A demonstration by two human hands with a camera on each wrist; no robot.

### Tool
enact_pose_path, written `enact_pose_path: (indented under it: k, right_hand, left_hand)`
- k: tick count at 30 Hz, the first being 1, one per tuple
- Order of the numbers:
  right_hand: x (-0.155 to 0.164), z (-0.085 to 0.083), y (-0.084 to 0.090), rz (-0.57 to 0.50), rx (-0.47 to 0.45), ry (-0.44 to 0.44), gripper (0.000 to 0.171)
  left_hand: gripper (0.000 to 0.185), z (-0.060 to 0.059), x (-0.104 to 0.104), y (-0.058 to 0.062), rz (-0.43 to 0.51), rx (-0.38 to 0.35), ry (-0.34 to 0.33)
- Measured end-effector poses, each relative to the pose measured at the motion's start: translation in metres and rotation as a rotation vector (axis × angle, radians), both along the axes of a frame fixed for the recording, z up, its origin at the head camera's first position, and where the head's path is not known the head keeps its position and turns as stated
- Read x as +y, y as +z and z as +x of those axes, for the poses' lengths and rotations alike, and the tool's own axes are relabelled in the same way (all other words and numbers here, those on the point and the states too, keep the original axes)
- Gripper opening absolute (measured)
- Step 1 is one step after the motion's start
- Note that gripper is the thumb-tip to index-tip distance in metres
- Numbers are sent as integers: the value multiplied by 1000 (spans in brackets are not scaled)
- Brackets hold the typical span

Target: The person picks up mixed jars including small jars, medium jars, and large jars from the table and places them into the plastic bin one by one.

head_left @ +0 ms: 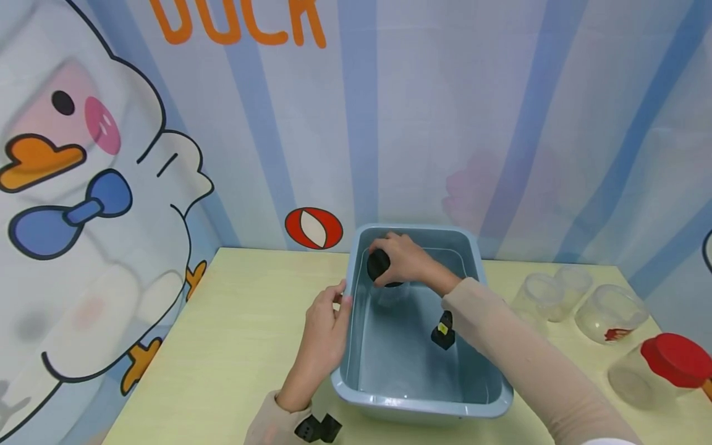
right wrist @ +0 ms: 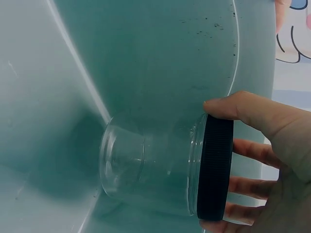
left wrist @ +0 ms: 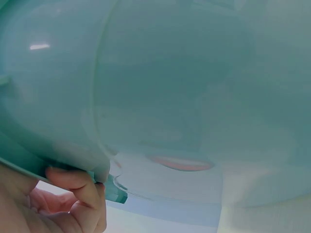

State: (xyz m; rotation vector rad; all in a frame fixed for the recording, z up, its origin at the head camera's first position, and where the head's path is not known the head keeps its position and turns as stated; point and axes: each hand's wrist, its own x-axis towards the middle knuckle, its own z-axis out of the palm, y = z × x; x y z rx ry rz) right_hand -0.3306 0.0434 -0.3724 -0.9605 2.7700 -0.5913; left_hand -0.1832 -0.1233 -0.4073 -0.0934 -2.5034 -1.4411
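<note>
A clear plastic jar (right wrist: 155, 165) with a black screw lid (right wrist: 216, 167) stands inside a blue-grey plastic basin (head_left: 417, 405), at its far left corner. My right hand (head_left: 408, 259) grips the jar by the lid, thumb on one side and fingers spread around the other. The jar's base is at the basin floor. My left hand (head_left: 328, 324) holds the basin's left rim, its fingers curled at the edge in the left wrist view.
Clear open jars (head_left: 539, 296) stand right of the basin, one with a red label (head_left: 617, 334). Nearer on the right is a jar with a red lid (head_left: 675, 361). The pale yellow table (head_left: 233, 321) meets a cartoon-duck backdrop (head_left: 411, 123) behind the basin.
</note>
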Motion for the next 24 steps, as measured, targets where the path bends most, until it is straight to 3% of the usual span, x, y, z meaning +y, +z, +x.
enact_pose_path:
  k: [24]
  right_hand:
    - [-7,-2,-18,125,8,-8,62]
  left_hand:
    - [42,0,-1,-1,-2,11,-11]
